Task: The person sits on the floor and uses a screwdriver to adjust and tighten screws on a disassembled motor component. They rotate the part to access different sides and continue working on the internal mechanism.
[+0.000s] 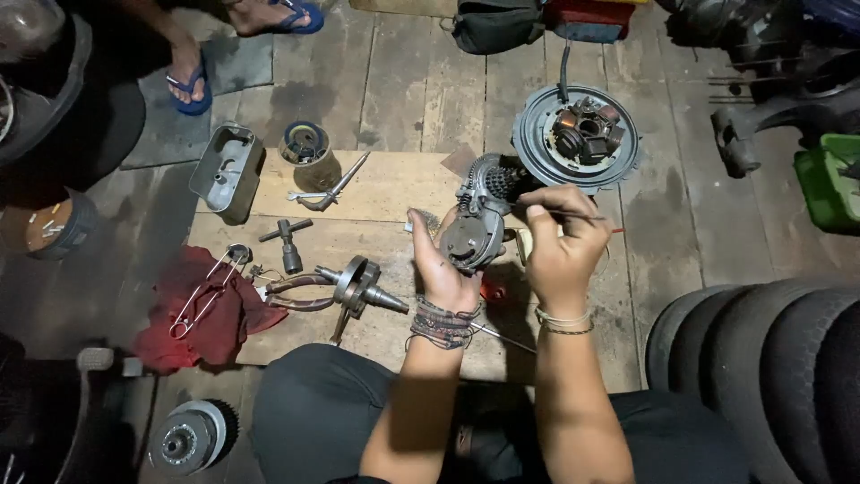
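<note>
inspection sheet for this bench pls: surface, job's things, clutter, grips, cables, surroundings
surface: wooden board on plank floor.
job's things: metal engine part in left hand; thin tool in right hand.
clutter: crankshaft, T-wrench, red rag, metal cover, round coil plate.
grips: both closed on their items.
cables: one lead from the coil plate.
surroundings: tyres right; another person's sandalled feet top left.

At frame centre, our left hand (441,269) grips a grey engine casing (475,224) while our right hand (560,251) pinches a thin tool (587,216).
</note>
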